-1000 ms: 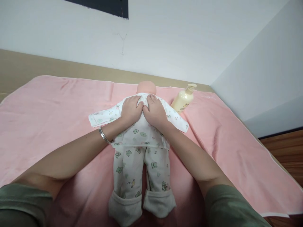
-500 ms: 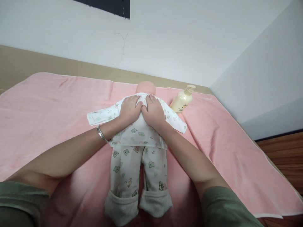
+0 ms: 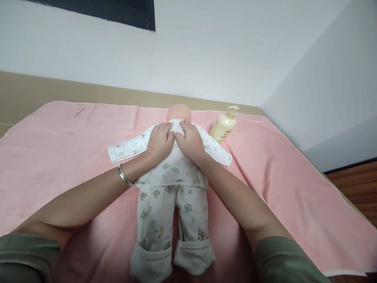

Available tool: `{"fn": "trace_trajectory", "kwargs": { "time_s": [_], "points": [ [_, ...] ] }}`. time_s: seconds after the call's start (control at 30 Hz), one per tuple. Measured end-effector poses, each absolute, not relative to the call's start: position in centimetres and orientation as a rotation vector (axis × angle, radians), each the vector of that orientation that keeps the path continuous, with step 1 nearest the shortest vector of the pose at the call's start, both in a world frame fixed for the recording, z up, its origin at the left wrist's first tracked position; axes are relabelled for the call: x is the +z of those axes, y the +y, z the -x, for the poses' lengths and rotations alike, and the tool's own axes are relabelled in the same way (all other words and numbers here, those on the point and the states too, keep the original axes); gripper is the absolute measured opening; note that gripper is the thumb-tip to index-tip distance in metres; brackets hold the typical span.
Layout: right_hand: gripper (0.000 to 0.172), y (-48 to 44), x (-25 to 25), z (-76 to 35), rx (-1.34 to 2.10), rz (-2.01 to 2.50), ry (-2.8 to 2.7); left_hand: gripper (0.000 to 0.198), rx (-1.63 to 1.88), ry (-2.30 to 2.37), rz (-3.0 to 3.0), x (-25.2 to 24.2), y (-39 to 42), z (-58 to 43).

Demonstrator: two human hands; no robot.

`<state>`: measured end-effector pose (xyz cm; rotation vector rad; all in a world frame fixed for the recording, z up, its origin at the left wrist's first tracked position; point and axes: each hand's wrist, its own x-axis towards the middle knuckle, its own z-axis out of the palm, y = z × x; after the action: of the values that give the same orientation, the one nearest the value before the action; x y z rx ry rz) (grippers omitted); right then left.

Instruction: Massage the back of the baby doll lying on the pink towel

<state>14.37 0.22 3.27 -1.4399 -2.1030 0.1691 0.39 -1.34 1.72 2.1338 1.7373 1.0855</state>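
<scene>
A baby doll (image 3: 179,112) lies stretched out on a pink cloth, its bald head at the far end. It wears a white printed top (image 3: 173,171) and matching trousers (image 3: 157,214) with turned-up cuffs. My left hand (image 3: 160,141) rests flat on the left upper part of the top, fingers pointing to the head. Beside it, my right hand (image 3: 190,139) lies flat on the right upper part, fingers extended. The two thumbs are close together near the middle. Neither hand grips anything. A silver bangle (image 3: 125,174) circles my left wrist.
The pink cloth (image 3: 59,157) covers the surface beneath the doll. A pale yellow pump bottle (image 3: 224,125) stands right of the doll's shoulder. Behind runs a beige ledge (image 3: 88,92) against a white wall (image 3: 206,51). Brown wood (image 3: 353,184) shows at the far right.
The view has tilted up slightly, so the wall and dark panel sit lower. Both hands stay on the doll's top, with the left thumb lying a little lower and closer to its hand.
</scene>
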Motion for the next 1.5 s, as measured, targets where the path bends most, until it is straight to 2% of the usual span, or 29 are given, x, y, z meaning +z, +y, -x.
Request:
{"fn": "trace_trajectory", "kwargs": {
  "time_s": [0.2,0.37,0.63,0.8,0.9,1.1,1.27,1.4,1.5],
  "points": [
    [0.040,1.8,3.2,-15.3,0.164,1.458,-2.086,0.055,1.067,1.705,-2.263,1.1,-3.6,-1.4],
    [0.049,-0.3,4.0,-14.0,-0.019,1.589,-2.207,0.059,1.000,1.705,-2.121,1.6,-3.0,-1.0],
    [0.055,-5.1,3.8,-12.6,-0.372,1.433,-2.548,0.059,0.926,1.802,-1.866,3.0,-0.4,0.3],
    [0.053,-2.2,4.4,-13.9,-0.108,1.496,-2.439,0.053,0.948,1.810,-2.204,2.3,-2.1,-0.5],
    [0.060,-0.2,4.8,-14.6,0.063,1.656,-2.275,0.052,1.002,1.723,-2.398,1.7,-3.9,-1.4],
    [0.058,-2.0,5.1,-13.7,-0.108,1.663,-2.351,0.060,0.863,1.747,-2.167,2.3,-3.0,-0.8],
    [0.051,-3.8,5.0,-13.1,-0.243,1.564,-2.545,0.057,0.883,1.785,-2.083,3.1,-1.2,0.3],
    [0.047,-1.5,4.9,-14.3,-0.052,1.538,-2.447,0.057,0.861,1.829,-2.248,3.0,-2.4,-0.4],
    [0.058,0.3,4.8,-15.1,0.102,1.581,-2.305,0.055,0.857,1.811,-2.383,2.9,-3.6,-1.1]
  ]
}}
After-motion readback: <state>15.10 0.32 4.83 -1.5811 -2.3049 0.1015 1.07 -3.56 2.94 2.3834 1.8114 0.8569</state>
